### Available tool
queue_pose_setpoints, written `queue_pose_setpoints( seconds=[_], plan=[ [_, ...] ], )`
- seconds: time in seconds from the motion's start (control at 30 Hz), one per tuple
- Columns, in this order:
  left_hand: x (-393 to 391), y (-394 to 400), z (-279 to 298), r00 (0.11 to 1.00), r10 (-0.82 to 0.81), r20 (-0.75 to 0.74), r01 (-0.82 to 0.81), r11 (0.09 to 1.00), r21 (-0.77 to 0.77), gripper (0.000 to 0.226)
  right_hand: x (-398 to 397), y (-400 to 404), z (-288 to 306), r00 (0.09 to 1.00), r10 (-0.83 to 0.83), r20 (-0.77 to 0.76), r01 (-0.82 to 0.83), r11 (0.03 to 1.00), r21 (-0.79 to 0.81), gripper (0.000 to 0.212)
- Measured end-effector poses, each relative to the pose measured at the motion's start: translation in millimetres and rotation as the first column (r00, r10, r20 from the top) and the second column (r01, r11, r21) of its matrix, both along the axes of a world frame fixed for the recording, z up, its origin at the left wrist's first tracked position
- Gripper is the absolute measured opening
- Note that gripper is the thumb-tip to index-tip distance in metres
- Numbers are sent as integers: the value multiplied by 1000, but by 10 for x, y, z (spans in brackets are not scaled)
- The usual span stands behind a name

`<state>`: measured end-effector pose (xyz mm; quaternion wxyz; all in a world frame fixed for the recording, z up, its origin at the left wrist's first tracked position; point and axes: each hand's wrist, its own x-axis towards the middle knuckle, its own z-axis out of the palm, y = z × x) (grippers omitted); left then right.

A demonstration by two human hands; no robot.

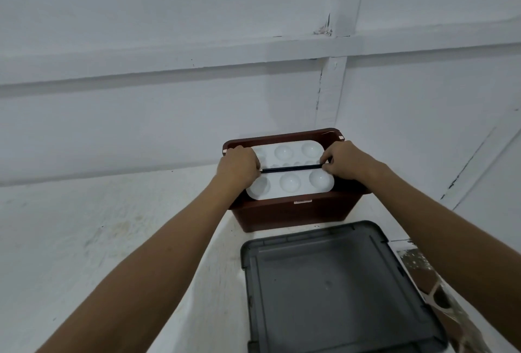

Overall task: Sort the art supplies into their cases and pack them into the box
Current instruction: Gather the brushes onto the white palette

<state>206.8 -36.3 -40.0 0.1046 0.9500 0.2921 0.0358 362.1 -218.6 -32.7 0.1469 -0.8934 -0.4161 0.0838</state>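
Left hand and right hand are each pinching an end of a thin dark stick, probably a brush or pencil, over the brown box.

Both hands are curling their fingers around the stick's ends and holding it level across the white paint palette, which is lying on top inside the box and nearly filling the opening. The grey lid is resting upside down on the white table, just in front of the box. The risk, as I judge it: the stick is spanning almost the whole width, so it could jam against the walls, or roll across the palette's rounded wells and sit proud, stopping the lid from closing.
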Motion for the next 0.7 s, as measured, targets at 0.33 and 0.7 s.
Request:
queue_pose_setpoints(
  seconds=[0.33,0.7],
  plan=[
    [-29,116,7,994,-111,-10,110,991,-80,38,25,61,-136,995,31,97,-33,999,14,30],
    [-56,117,19,987,-162,-5,161,982,-102,39,-15,29,-139,989,84,123,-91,995,48,29]
  ],
)
